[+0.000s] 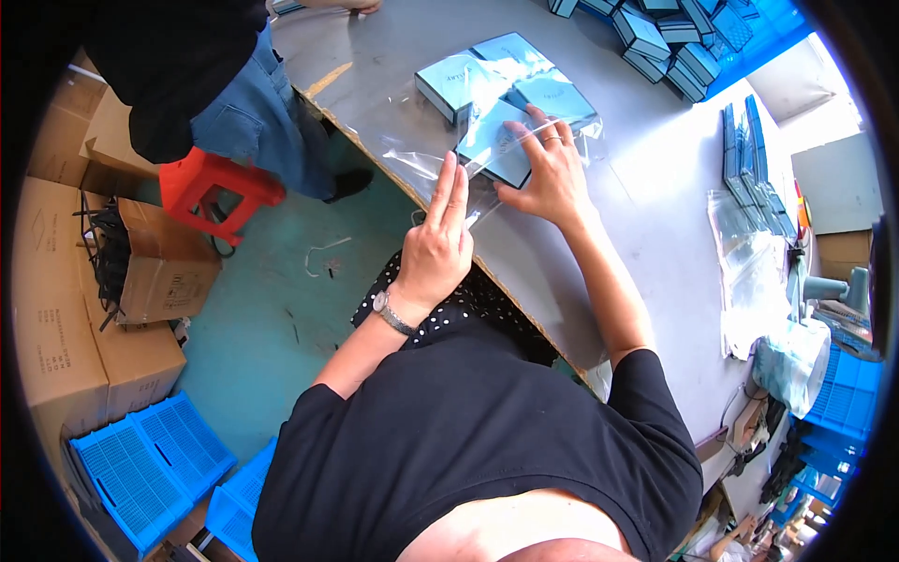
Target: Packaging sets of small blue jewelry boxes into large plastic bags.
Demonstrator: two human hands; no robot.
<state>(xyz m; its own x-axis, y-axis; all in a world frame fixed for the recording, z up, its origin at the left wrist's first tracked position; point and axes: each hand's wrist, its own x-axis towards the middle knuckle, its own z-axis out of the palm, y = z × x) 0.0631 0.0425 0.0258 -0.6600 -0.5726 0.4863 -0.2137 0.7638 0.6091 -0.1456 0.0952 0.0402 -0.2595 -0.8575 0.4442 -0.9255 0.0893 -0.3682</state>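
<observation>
Several flat light-blue boxes with dark edges (552,94) lie together on the table inside a clear plastic bag (393,150). My right hand (552,178) rests on the near box with its fingers spread over the plastic, a thin ring on one finger. At the bag's near left edge is my left hand (434,251), index and middle fingers stretched out together and the others curled. Film shows beside its fingertips and thumb, and it appears to pinch the bag's edge. A watch (391,314) sits on my left wrist.
The grey table (646,234) has a worn wooden edge. A blue crate (763,42) of similar boxes stands far right; stacked boxes (749,169) and clear bags (749,281) lie at right. A person (239,103) stands left by a red stool (211,192). Cartons (66,309) and blue crates (154,464) are left.
</observation>
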